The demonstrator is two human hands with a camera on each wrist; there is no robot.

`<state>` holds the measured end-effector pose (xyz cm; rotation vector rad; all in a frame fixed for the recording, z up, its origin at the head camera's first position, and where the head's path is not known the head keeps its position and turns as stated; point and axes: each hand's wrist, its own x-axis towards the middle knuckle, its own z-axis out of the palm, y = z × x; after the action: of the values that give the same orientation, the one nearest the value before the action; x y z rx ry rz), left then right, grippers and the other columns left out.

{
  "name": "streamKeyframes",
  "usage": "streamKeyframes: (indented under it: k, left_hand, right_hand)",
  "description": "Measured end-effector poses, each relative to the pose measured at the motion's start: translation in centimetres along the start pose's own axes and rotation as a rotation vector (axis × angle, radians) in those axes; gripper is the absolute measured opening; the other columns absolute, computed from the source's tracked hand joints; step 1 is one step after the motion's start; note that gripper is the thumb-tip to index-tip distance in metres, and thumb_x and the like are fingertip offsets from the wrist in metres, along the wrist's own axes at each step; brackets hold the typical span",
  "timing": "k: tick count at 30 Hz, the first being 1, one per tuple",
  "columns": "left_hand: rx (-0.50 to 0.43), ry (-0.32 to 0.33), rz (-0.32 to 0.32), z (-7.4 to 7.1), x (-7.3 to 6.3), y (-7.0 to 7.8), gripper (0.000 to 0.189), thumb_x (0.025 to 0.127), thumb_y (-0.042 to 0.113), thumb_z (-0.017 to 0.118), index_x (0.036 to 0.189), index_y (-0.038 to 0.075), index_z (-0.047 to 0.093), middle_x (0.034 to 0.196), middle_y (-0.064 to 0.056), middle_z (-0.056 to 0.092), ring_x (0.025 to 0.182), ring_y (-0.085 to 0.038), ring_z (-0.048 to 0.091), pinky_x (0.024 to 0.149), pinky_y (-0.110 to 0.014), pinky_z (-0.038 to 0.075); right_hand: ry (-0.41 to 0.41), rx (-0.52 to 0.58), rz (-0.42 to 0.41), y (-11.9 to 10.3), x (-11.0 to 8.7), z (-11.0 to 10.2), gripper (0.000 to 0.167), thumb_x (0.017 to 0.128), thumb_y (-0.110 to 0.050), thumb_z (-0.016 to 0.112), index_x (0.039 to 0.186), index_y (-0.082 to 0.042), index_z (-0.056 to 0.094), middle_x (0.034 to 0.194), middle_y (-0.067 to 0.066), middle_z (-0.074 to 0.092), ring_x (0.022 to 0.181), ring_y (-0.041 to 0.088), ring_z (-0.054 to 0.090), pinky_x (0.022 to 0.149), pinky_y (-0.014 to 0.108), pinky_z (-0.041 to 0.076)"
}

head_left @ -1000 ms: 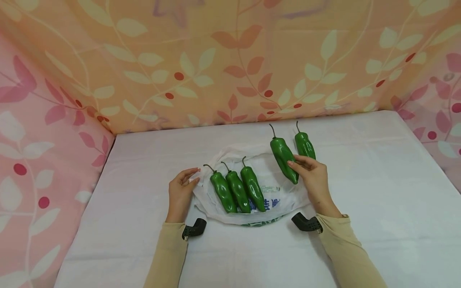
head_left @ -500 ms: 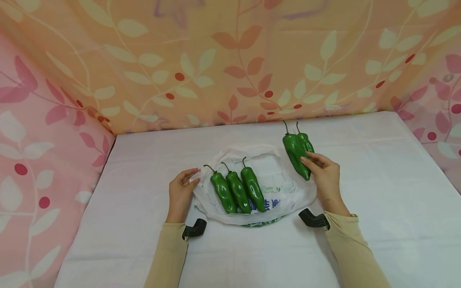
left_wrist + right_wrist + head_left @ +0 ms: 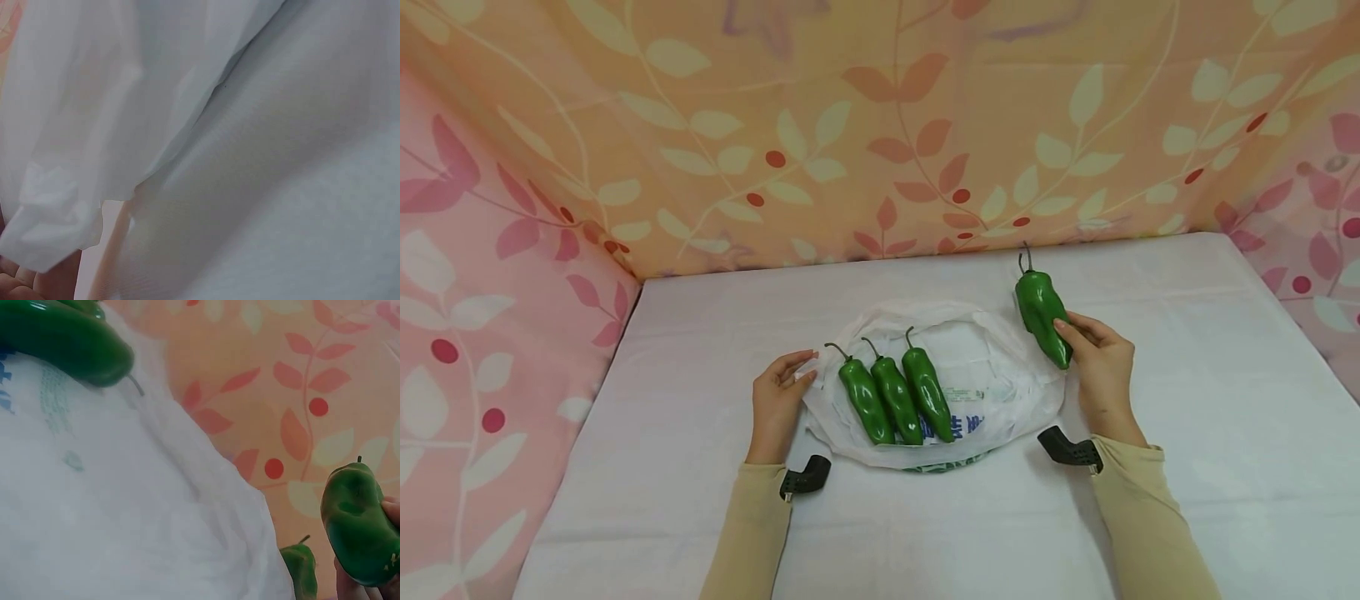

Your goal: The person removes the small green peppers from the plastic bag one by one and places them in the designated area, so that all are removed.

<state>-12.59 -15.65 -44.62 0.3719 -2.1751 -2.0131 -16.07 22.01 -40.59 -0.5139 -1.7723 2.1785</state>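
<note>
Head view: your right grip (image 3: 1105, 375) pinches a green pepper (image 3: 1042, 312) near its tip, above or just beside the right rim of the white bag (image 3: 1011, 337); its height cannot be told. Your left grip (image 3: 777, 400) holds the bag's left edge on the cloth-covered table (image 3: 1210, 358), three peppers (image 3: 893, 400) side by side inside. Right-wrist view shows a fifth pepper (image 3: 302, 570) beyond the rim. Best handled with a light, firm pinch, steering past that neighbour's stem while your left anchors the bag.
</note>
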Motion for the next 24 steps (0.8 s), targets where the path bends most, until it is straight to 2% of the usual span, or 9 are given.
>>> streamKeyframes:
  k: [7, 13, 24]
  left_hand:
    - [0.010, 0.000, -0.007, -0.3, 0.0, 0.0, 0.031, 0.084, -0.007, 0.065, 0.114, 0.000, 0.064, 0.116, -0.015, 0.064, 0.107, -0.017, 0.060, 0.083, -0.015, 0.048]
    - [0.018, 0.008, -0.007, -0.3, -0.1, 0.0, 0.031, 0.084, -0.007, 0.065, 0.114, 0.000, 0.064, 0.115, -0.015, 0.065, 0.107, -0.017, 0.060, 0.083, -0.015, 0.049]
    - [0.010, -0.003, -0.018, 0.0, -0.1, 0.2, 0.031, 0.084, -0.006, 0.065, 0.114, 0.001, 0.064, 0.116, -0.015, 0.064, 0.108, -0.019, 0.060, 0.084, -0.016, 0.049]
  right_hand:
    - [0.068, 0.075, 0.020, 0.1, 0.7, -0.7, 0.017, 0.076, 0.001, 0.076, 0.093, -0.003, 0.074, 0.083, 0.001, 0.070, 0.083, 0.011, 0.063, 0.067, 0.014, 0.052]
    - [0.100, 0.095, 0.024, 0.4, 1.4, -1.2, 0.016, 0.076, 0.003, 0.076, 0.091, -0.002, 0.074, 0.082, 0.001, 0.070, 0.080, 0.010, 0.064, 0.064, 0.014, 0.052]
    - [0.174, 0.133, 0.043, 0.6, 3.1, -2.7, 0.019, 0.074, 0.003, 0.078, 0.092, -0.001, 0.074, 0.085, 0.003, 0.068, 0.088, 0.012, 0.061, 0.069, 0.013, 0.051]
